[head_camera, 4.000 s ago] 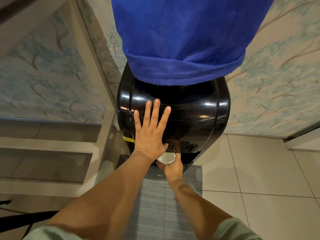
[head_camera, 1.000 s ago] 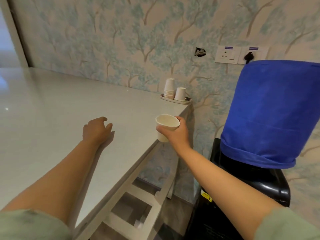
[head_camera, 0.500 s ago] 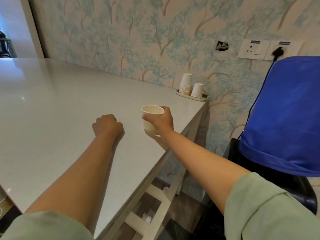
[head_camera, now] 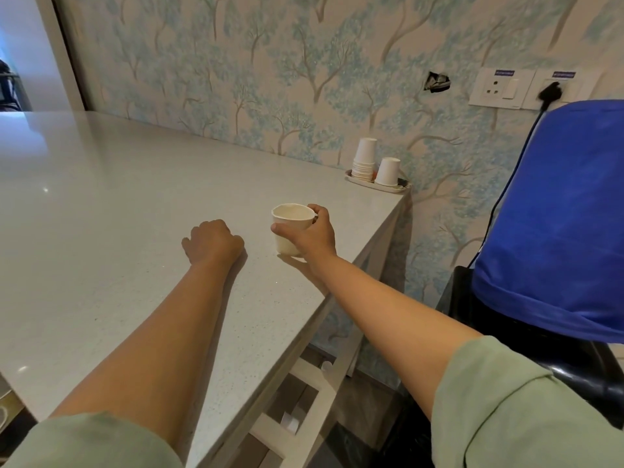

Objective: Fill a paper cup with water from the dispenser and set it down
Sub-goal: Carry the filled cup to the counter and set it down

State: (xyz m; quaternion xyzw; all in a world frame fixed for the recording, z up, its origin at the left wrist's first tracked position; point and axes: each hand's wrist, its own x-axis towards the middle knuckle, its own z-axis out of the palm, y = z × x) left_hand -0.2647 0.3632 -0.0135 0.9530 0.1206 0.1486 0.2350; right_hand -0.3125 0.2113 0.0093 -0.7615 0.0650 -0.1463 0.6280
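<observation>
Head view shows the paper cup (head_camera: 291,228) upright near the right edge of the pale speckled surface (head_camera: 101,204), its base at or just above the top; contact cannot be told, because the fingers cover the lower right side. The right hand (head_camera: 312,236) wraps it in a firm grip, thumb across the front wall and fingers round the back, reaching up to the rim. The cup's mouth faces the camera at a shallow angle, so only the pale inner wall shows and no water level can be made out.

Just beside it to the left, the left hand (head_camera: 212,243) rests on the surface as a loose fist, its grip closed on nothing visible. Both forearms are bare, with pale green sleeves (head_camera: 526,410) at the bottom corners.

Further back, at the far right corner of the surface against the tree-patterned wallpaper (head_camera: 270,79), a small tray (head_camera: 374,186) carries a stack of upturned cups (head_camera: 364,160) and a single upturned cup (head_camera: 388,171) next to it.

On the right stands the dispenser (head_camera: 574,363), its black body mostly hidden under a blue cloth cover (head_camera: 567,214) and cut off by the frame edge. A black cable (head_camera: 506,184) runs up to a plug in the wall sockets (head_camera: 526,89).
</observation>
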